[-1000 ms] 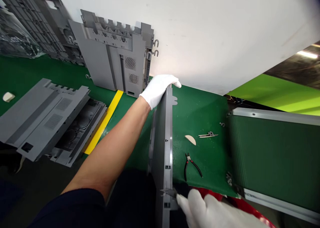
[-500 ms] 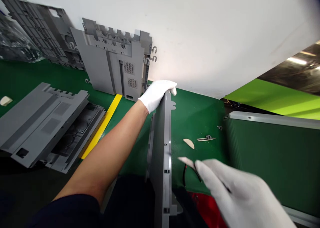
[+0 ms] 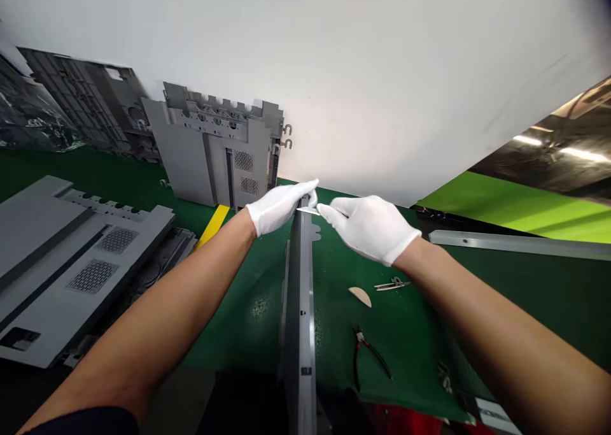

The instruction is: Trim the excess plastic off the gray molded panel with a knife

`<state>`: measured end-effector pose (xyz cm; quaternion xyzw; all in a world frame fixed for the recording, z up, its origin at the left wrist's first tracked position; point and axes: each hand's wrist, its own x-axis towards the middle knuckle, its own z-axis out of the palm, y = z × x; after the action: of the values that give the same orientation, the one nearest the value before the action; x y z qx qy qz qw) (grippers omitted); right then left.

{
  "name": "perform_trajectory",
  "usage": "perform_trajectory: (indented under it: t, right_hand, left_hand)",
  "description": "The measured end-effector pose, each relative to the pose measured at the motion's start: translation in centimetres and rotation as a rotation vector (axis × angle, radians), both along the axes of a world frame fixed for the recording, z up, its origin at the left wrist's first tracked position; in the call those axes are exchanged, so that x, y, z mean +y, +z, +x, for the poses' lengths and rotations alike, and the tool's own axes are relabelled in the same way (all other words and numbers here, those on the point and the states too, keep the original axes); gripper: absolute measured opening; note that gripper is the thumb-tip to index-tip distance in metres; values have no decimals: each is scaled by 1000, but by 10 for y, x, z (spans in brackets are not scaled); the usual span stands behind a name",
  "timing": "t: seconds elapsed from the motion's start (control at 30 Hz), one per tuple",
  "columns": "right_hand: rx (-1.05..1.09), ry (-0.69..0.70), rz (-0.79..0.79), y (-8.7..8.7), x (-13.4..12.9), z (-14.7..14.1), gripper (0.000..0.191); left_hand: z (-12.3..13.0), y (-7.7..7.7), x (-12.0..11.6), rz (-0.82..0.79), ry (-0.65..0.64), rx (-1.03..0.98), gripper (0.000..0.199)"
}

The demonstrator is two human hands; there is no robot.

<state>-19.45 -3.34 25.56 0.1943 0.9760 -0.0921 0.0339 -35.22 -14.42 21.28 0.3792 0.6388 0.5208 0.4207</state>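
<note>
Grey panel (image 3: 300, 295) on edge, left hand (image 3: 279, 207) gripping its top; right hand (image 3: 370, 227) fingers pinching blade (image 3: 309, 211)

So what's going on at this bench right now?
A person in white gloves is working on a long grey plastic panel stood on its edge on the green table. The left hand steadies the panel's far end, while the right hand presses a small metal blade against that same end. Pliers and tweezers lie beside it, and more grey panels lean against the wall.
</note>
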Motion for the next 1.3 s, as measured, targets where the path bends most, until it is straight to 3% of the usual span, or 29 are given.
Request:
perform_trajectory:
  t: [0.33,0.9,1.3]
  right_hand:
    - [-80,62,268,6,-10,-11,61]
    - [-34,88,248,5,-12,-2,58]
    - [-48,25,190,2,0,-7,59]
  left_hand:
    - [-3,-13,8,32,28,-97,42]
    - [0,-15,8,56,39,-177,38]
    - [1,-12,8,46,42,-36,40]
